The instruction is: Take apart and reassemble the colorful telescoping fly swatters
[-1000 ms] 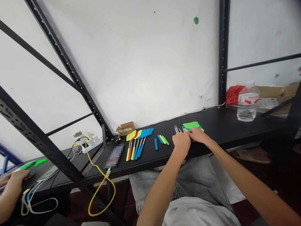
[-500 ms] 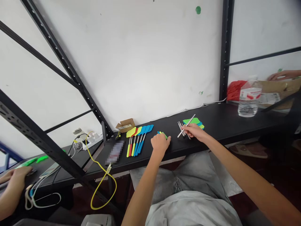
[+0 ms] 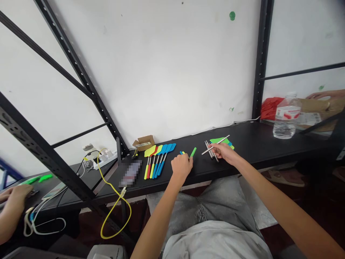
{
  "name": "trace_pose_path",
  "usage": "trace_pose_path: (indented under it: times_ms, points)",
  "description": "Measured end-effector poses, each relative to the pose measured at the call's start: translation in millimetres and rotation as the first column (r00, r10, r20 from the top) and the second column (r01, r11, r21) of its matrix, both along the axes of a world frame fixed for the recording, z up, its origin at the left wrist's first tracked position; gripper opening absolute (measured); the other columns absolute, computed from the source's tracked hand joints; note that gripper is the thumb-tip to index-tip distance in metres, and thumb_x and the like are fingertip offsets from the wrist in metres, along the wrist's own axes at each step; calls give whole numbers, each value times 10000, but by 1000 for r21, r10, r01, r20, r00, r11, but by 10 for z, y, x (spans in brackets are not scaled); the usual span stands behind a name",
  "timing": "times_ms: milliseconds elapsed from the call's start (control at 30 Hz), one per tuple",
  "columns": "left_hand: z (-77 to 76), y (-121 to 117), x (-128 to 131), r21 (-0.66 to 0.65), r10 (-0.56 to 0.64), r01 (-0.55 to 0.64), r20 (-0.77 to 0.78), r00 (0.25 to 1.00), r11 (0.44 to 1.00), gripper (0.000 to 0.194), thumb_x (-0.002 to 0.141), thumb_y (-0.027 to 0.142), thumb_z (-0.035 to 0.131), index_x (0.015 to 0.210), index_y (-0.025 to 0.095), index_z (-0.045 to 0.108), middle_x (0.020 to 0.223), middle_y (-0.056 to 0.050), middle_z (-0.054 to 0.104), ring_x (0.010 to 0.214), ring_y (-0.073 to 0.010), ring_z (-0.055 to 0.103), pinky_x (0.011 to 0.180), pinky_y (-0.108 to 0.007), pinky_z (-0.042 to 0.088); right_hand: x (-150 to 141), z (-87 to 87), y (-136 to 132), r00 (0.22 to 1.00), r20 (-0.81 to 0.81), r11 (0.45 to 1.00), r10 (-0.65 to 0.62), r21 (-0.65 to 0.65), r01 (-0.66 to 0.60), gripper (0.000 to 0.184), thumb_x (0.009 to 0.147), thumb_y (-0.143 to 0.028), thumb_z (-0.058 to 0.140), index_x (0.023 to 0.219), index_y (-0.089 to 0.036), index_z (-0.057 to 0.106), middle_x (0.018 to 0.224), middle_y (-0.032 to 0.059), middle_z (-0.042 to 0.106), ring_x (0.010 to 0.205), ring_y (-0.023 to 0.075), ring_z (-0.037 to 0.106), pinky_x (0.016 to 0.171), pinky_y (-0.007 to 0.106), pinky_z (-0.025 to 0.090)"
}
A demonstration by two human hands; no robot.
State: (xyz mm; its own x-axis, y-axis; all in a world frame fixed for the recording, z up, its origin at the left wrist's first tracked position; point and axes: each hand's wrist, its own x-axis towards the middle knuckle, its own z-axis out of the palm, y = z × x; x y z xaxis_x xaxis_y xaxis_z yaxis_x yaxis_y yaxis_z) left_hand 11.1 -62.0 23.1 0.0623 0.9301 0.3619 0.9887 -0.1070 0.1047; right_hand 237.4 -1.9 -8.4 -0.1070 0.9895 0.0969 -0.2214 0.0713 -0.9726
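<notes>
My left hand [image 3: 181, 165] is closed around a green handle sleeve [image 3: 193, 152], whose upper end sticks out past the thumb. Behind its knuckles, blue and yellow sleeve tips [image 3: 182, 152] show; the rest of them is hidden. My right hand [image 3: 224, 151] pinches a thin silver metal rod [image 3: 206, 151], tilted up to the right above the table. Under that rod lie several more metal rods [image 3: 210, 145]. Beyond my right fingers rests a small stack of green, blue and yellow flat swatter heads [image 3: 217, 140]. Several assembled fly swatters [image 3: 159, 162] lie in a row at the left.
A black tabletop [image 3: 242, 138] runs along the white wall. Left are a small cardboard box [image 3: 144, 142], a blurred phone [image 3: 130, 173] and a yellow cable [image 3: 107, 185]. A water bottle [image 3: 287, 117] stands right. Another person's hands [image 3: 16, 196] work at far left.
Both hands were together by the rods. My left hand moved left and took up the green sleeve; my right hand lifted one rod from the pile.
</notes>
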Motion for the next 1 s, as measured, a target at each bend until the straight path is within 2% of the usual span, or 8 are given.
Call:
trace_pose_path:
  times_ms: [133,300,433,600,700,833,1000]
  points:
    - [-47,-105,-304,83,-117,105,159,980,991,326,953,453,468,849,213,661,807,-71,692,789,-229,652,613,-258,340,-14,41,-24,999,-22,1000,-27,-2,27,269,747,-365,704,899,-143,711,674,27,593,459,74,408,366,197,260]
    - [-168,-141,-606,197,-230,165,380,896,967,210,913,399,541,854,213,619,740,-15,654,658,-166,592,580,-241,317,-22,24,-7,998,-37,999,-43,25,44,304,735,-317,716,994,-158,717,827,80,679,522,98,479,387,205,320]
    - [-266,-116,-734,220,-327,245,539,776,944,183,880,390,572,873,208,577,601,42,527,523,-125,464,548,-232,304,-83,50,-45,999,-5,995,-38,89,38,331,748,-390,733,969,-145,729,858,90,687,536,96,471,393,211,319]
    - [-297,-107,-786,226,-406,355,694,595,907,178,846,361,589,866,200,517,640,56,485,515,-94,386,522,-215,292,-243,108,-159,999,36,989,-33,143,27,421,764,-524,722,939,-141,743,788,75,676,514,82,448,401,215,303]
    - [-289,-99,-794,214,-395,370,747,535,904,178,818,334,604,850,196,495,682,41,557,538,-93,436,532,-210,316,-343,107,-212,999,40,989,-6,148,0,452,768,-566,706,926,-145,750,744,62,659,498,79,443,401,220,293]
    - [-294,-92,-786,197,-384,397,792,475,896,163,790,286,604,816,199,468,802,-8,661,689,-139,603,607,-221,398,-467,74,-259,998,62,985,8,169,-19,460,759,-585,705,875,-141,752,705,50,632,493,81,446,400,222,295]
    - [-299,-97,-769,157,-347,383,795,498,910,156,799,305,589,767,203,476,717,1,619,853,-214,689,629,-231,419,-569,-9,-249,998,64,978,-13,206,0,474,735,-591,711,881,-142,746,693,51,632,483,90,448,393,225,296]
